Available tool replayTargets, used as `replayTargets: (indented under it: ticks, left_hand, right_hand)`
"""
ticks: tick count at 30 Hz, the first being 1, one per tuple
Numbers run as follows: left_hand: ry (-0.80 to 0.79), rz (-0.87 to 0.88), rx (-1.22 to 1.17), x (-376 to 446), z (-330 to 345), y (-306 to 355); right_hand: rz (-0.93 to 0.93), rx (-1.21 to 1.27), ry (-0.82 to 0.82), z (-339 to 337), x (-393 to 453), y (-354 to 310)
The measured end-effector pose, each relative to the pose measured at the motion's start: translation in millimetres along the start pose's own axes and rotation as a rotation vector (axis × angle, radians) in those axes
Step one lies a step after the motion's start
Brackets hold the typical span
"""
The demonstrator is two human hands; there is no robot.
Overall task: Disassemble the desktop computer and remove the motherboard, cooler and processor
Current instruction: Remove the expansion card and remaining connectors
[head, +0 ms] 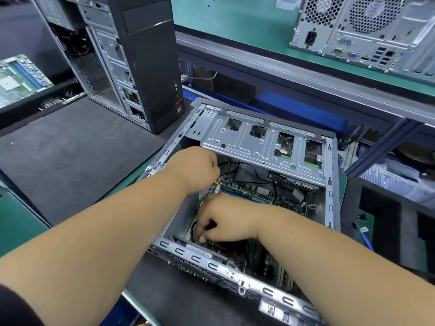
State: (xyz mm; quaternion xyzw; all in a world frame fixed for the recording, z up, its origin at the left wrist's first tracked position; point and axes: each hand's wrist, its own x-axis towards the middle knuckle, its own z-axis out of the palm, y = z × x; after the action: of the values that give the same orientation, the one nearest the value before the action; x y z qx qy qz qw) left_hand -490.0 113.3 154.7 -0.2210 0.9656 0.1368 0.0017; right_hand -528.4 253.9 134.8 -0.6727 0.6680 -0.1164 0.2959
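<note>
Case point(259, 135) on its side on surface point(77, 147), side panel off. Motherboard point(247, 195) inside, cables attached; cooler, processor hidden. Early stage: unplugging, nothing out. Left hand point(200, 168) fisted on wire bundle point(217, 182) near drive cage. Right hand point(223, 220) low in case, fingers curled, pinching something, can't tell what.

Silver-grey case point(263, 135) – green motherboard point(247, 196), black mat point(70, 149), teal bench point(14, 222)

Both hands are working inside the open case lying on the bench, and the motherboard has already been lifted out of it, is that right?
Not quite: in the head view both hands, left and right, are inside the open case, but the motherboard is still in it.
</note>
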Motion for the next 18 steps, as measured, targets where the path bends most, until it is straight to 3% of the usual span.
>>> replayTargets:
  ticks: [3, 7, 10, 12, 15, 18]
  left_hand:
    - [0.007, -0.048, 0.01, 2, -1, 0]
    - [-0.029, -0.101, -0.093, 5, -6, 0]
    - [-0.204, -0.092, -0.159, 12, -10, -1]
    - [-0.399, -0.047, -0.015, 24, -12, -2]
    - [-0.645, 0.069, 0.263, 41, -10, 0]
    - [-0.776, 0.15, 0.4, 55, -5, 2]
  right_hand:
    - [0.166, 0.218, 0.154, -15, 0, 5]
    - [0.588, 0.084, 0.394, -23, 0, 29]
    - [0.81, 0.041, 0.306, -20, 2, 44]
    - [0.885, 0.06, 0.252, -18, 5, 49]
    - [0.919, 0.064, 0.235, -15, 9, 56]
    - [0.884, 0.128, 0.264, -11, 13, 62]
